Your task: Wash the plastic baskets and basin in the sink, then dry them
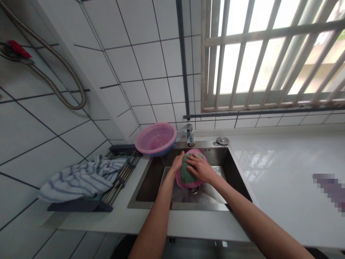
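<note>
A small pink basin point(185, 185) is held tilted over the sink point(231, 169). My left hand point(176, 163) grips its left rim, thumb up at the edge and the other fingers mostly hidden. Inside the pink rim shows a green, cloth-like surface point(186, 173); whether it is a loose cloth or part of the basin I cannot tell. My right hand point(201, 168) lies over this green surface from the right, fingers spread and stretched out flat. Below the basin, the round drain point(193, 190) is partly covered.
A larger pink basin point(156, 138), blue underneath, rests at the sink's back left corner beside the faucet point(190, 135). A striped towel point(86, 178) lies on a rack point(122, 178) at the left. A metal stopper point(222, 140) sits behind the sink. White counter point(283, 172) extends right.
</note>
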`<state>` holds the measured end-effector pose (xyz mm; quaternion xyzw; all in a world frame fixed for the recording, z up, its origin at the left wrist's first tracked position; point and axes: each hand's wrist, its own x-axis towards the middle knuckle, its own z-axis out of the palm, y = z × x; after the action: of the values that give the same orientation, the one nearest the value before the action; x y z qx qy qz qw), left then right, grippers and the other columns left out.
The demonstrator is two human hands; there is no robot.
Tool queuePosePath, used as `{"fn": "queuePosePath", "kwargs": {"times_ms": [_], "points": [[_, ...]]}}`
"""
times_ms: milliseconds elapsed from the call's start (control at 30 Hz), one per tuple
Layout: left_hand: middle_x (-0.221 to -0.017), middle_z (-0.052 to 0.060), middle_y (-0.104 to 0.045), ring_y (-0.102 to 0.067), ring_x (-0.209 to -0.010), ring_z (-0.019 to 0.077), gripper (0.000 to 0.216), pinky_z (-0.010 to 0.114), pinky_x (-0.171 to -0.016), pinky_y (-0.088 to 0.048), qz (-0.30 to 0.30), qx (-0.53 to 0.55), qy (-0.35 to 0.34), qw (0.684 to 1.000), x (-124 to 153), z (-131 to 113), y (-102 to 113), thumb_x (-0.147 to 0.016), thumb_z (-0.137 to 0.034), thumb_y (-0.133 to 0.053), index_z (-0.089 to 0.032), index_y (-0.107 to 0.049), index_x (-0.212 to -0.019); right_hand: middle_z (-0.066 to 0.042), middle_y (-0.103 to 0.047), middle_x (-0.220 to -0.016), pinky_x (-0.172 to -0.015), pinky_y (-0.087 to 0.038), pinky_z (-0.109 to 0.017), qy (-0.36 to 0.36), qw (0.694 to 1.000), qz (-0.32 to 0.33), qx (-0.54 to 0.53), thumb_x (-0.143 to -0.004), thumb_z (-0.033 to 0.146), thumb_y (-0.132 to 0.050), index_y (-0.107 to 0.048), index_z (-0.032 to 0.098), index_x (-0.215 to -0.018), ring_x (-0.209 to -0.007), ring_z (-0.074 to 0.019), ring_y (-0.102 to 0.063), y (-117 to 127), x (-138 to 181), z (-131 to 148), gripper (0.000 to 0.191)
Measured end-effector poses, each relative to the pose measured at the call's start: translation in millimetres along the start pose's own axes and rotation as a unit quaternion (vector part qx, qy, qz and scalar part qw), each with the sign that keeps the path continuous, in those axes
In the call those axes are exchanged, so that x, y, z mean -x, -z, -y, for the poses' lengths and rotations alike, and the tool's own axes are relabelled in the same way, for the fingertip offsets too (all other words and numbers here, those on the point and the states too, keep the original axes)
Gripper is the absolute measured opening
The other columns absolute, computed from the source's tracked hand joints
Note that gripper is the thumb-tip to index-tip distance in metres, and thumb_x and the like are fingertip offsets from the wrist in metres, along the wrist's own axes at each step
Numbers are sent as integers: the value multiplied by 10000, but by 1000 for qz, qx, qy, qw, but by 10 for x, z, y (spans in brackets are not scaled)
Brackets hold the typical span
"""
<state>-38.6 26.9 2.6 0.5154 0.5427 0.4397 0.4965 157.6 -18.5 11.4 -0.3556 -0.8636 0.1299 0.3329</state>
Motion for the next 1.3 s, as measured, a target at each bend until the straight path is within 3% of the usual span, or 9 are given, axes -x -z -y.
{"fn": "queuePosePath", "kwargs": {"times_ms": [267,400,500,767,900,1000,1067,1200,1300], "points": [[-882,130,-786,-695,-903,293,733,359,-829,-501,37,0,-5,999,23,-45,-77,-783,-828,-589,-127,-785,-868,-87,-646,-1435,-1278,-264,-604,-75,994,-71,33,-1054,326,-457,-684,225,-1381,-1526,-307,-354,109,40,-328,411],[-930,141,-798,-702,-937,307,722,358,-824,-506,16,-14,2,1000,24,-57,-98,-798,-810,-590,-125,-800,-884,-135,-588,-1485,-1251,-333,-550,-107,987,-108,47,-1012,273,-511,-686,185,-1364,-1469,-326,-421,32,35,-198,404],[-930,145,-801,-712,-952,312,711,356,-824,-516,5,-7,-1,1000,4,-61,-84,-812,-793,-592,-123,-805,-918,-140,-642,-1406,-1191,-424,-493,-130,983,-124,40,-1015,274,-514,-684,205,-1367,-1352,-301,-547,-57,7,-57,397],[-830,121,-784,-711,-860,294,695,338,-765,-524,-22,-27,13,999,-97,1,38,-724,-822,-650,-139,-760,-786,-80,-538,-1558,-1268,-332,-452,2,1000,15,26,-1033,316,-514,-595,225,-1480,-1499,-254,-431,-72,-12,-39,463],[-837,117,-783,-710,-835,292,669,341,-754,-522,-10,0,17,1000,-101,13,22,-716,-796,-676,-140,-762,-813,-93,-558,-1538,-1244,-376,-402,-49,999,-11,12,-1055,317,-476,-596,200,-1480,-1455,-237,-495,12,2,-167,457],[-865,125,-790,-714,-896,302,630,346,-803,-522,-7,2,22,1000,-83,23,-22,-752,-751,-676,-138,-783,-849,-125,-574,-1516,-1232,-389,-468,-102,994,-33,14,-1062,342,-467,-574,189,-1497,-1419,-263,-536,42,31,-228,474],[-847,132,-786,-712,-918,314,621,355,-812,-521,-14,-15,33,999,-81,43,-27,-778,-748,-649,-141,-776,-802,-116,-585,-1506,-1244,-359,-507,-71,997,-9,19,-1063,346,-468,-590,212,-1483,-1423,-270,-533,20,41,-189,458],[-847,135,-781,-702,-941,324,613,368,-831,-512,-39,-29,26,998,-92,97,7,-791,-745,-638,-143,-748,-744,-72,-585,-1513,-1249,-367,-430,28,999,38,0,-1061,315,-461,-658,238,-1417,-1468,-241,-481,-49,29,-41,414],[-883,124,-785,-702,-933,310,589,371,-842,-514,-8,10,17,1000,-79,119,-12,-786,-719,-676,-137,-757,-829,-90,-590,-1506,-1245,-374,-419,3,1000,22,-15,-1066,304,-441,-649,205,-1426,-1455,-239,-498,-26,24,-96,428]]}}
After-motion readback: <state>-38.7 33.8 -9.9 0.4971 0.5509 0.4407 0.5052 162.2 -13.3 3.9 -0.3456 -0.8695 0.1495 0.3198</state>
